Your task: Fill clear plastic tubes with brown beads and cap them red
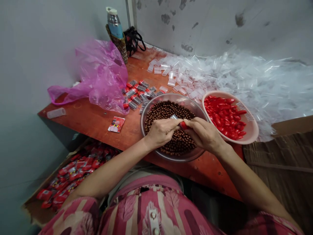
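Note:
Over a metal bowl (144, 125) of brown beads (168, 109), my two hands meet. My left hand (162, 130) is closed around a small clear plastic container (174, 117), whose end shows above the fingers. A red cap (183, 125) sits at that container's other end, pinched by my right hand (202, 132). Whether the cap is fully seated I cannot tell. To the right, a pink plastic basket (251, 132) holds many loose red caps (220, 114). Several filled containers with red caps (137, 93) lie behind the bowl on the left.
Clear empty containers (232, 71) are heaped across the back right. A pink plastic bag (105, 75), a thermos (114, 24) and a red packet (116, 124) are on the orange table (93, 122). Below left stands a box of red packets (78, 168); cardboard (281, 156) is at right.

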{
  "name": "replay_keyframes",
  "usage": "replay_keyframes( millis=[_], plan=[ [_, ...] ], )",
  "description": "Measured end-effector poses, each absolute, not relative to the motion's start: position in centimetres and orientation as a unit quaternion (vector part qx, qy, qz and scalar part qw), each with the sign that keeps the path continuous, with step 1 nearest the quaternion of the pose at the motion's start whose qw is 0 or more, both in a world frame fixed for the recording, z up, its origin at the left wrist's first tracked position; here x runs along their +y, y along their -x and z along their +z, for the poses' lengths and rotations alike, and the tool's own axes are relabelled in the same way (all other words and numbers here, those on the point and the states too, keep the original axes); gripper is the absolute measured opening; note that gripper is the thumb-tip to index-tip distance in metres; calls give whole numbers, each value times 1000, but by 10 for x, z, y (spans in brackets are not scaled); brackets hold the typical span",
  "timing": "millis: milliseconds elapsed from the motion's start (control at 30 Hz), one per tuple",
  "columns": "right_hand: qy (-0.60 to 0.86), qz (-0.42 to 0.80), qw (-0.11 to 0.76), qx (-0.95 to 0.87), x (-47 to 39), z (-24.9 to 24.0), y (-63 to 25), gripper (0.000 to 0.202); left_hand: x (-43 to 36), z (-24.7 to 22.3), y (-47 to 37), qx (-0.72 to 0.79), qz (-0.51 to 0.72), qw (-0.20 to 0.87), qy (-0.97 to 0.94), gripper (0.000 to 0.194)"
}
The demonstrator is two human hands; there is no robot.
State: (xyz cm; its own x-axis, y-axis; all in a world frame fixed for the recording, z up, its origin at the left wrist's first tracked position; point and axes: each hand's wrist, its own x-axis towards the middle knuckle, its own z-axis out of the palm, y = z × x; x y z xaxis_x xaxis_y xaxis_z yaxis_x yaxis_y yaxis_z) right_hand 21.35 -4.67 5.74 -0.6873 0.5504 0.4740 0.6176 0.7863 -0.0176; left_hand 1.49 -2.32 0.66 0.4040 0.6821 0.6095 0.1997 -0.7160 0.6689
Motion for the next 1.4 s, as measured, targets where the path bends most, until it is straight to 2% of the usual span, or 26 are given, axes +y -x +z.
replay_keyframes(
  millis=[133, 200, 300, 367, 433, 500, 567, 633, 700, 900, 1000, 1233, 1333, 1400],
  plan=[
    [302, -123, 226, -918, -37, 56, -209, 25, -20, 6, -16, 297, 490, 284, -769, 27],
    [308, -85, 246, -915, -32, 58, -208, 26, -20, 9, -16, 313, 507, 317, -738, 26],
    [368, 115, 369, -846, -31, 60, -207, 30, -18, 15, -18, 328, 529, 411, -666, 27],
    [389, 298, 449, -747, -35, 56, -207, 44, -15, 16, -19, 325, 541, 478, -611, 29],
    [376, 441, 494, -648, -40, 51, -207, 59, -11, 15, -18, 313, 552, 526, -567, 32],
    [371, 512, 515, -579, -43, 45, -209, 56, -9, 13, -17, 307, 553, 546, -549, 34],
    [381, 536, 530, -536, -43, 41, -211, 41, -9, 12, -15, 313, 548, 532, -565, 32],
    [391, 549, 534, -510, -38, 40, -213, 31, -11, 13, -15, 317, 542, 492, -603, 29],
    [408, 562, 522, -495, -32, 42, -214, 32, -14, 14, -15, 304, 532, 445, -653, 25],
    [400, 725, 357, -432, -23, 46, -202, 32, -17, 13, -17, 293, 516, 320, -739, 27],
    [370, 764, 349, -397, -23, 45, -193, 26, -16, 11, -17, 311, 518, 291, -742, 27],
    [378, 733, 470, -315, -26, 42, -171, 26, -15, 10, -21, 309, 538, 309, -721, 25],
    [390, 741, 431, -336, -21, 42, -171, 34, -13, 11, -20, 333, 529, 354, -695, 25],
    [402, 729, 385, -400, -13, 41, -177, 50, -5, 13, -18, 347, 531, 399, -662, 25]
  ],
)
